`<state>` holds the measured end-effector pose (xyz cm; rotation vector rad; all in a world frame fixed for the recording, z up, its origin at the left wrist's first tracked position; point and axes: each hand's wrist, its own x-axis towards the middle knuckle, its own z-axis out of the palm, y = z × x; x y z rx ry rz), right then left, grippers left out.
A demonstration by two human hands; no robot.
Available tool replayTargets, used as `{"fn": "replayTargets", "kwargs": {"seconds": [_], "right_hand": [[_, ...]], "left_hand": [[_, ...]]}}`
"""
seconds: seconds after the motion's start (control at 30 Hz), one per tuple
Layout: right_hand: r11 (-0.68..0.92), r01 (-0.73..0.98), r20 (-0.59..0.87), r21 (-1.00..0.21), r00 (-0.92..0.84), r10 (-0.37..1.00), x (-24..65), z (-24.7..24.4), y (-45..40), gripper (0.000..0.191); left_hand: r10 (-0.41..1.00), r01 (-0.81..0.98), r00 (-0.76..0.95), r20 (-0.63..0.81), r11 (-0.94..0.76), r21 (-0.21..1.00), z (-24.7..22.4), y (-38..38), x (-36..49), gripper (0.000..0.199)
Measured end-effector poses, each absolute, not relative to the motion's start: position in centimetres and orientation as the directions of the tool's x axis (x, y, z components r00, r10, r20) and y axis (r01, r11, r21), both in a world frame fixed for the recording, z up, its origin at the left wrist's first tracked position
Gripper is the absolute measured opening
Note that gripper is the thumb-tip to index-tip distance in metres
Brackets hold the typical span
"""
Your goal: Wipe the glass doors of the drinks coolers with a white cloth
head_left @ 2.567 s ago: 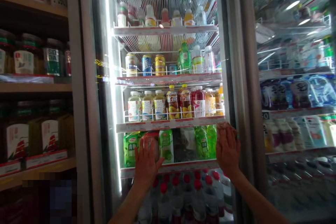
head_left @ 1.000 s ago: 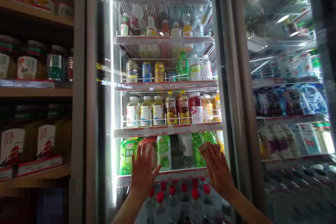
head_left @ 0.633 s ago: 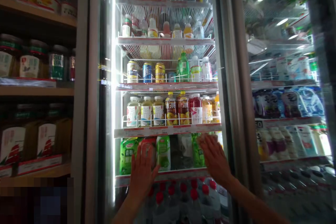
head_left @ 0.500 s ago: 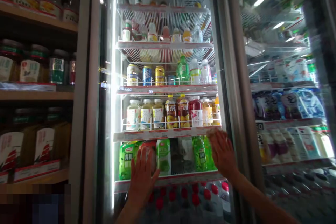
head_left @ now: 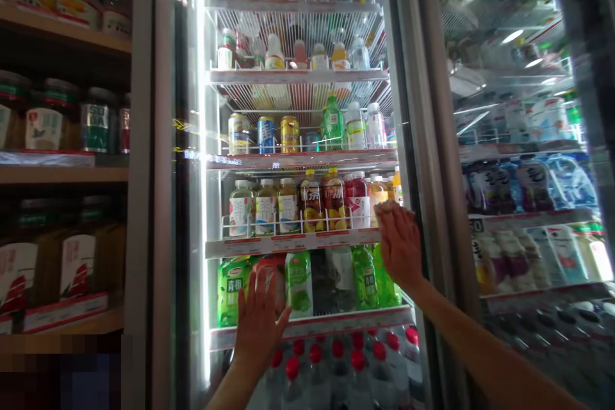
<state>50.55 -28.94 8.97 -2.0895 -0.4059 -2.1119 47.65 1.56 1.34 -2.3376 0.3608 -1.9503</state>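
My left hand (head_left: 261, 314) lies flat with its fingers spread against the glass door (head_left: 331, 278) of a lit drinks fridge. Green drink packs stand behind the glass near it. Higher and to the right, my right hand (head_left: 401, 243) presses a pale, crumpled cloth (head_left: 385, 206) to the same door, close to its right frame. Only a small part of the cloth shows past the fingertips; the palm's underside is hidden. Juice bottles stand behind the glass near that hand.
A metal door frame (head_left: 427, 141) runs down the right, with a second glass-fronted fridge beyond it. Wooden shelves (head_left: 62, 174) with jars stand at the left. Inside the fridge, wire shelves hold bottles and cans, with red-capped bottles (head_left: 314, 371) at the bottom.
My right hand has slid upward on the glass with the cloth, from the lower shelf edge to the juice bottles' level. My left hand stays in nearly the same place.
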Motion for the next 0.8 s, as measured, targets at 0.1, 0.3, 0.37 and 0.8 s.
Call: {"fn": "replayTargets", "kwargs": {"seconds": [0.1, 0.3, 0.37, 0.8], "right_hand": [[-0.936, 0.298, 0.982, 0.187, -0.035, 0.185, 50.9, 10.0, -29.5, 0.062], [-0.951, 0.280, 0.991, 0.129, -0.065, 0.115, 51.1, 11.2, -29.9, 0.058], [-0.960, 0.279, 0.991, 0.033, -0.133, -0.005, 51.3, 12.3, -29.5, 0.060], [-0.920, 0.304, 0.967, 0.247, -0.134, 0.216, 51.5, 18.5, -28.3, 0.055]], "left_hand": [[-0.220, -0.154, 0.153, 0.964, -0.968, -0.196, 1.7, 1.7, 47.2, 0.065], [-0.181, -0.165, 0.084, 0.980, -0.972, -0.166, 8.2, 1.8, 47.3, 0.061], [-0.146, -0.166, 0.092, 0.985, -0.978, -0.129, 11.3, 1.3, 47.7, 0.061], [-0.083, -0.029, 0.227, 0.970, -0.997, -0.078, 14.5, -0.7, 48.8, 0.069]]}}
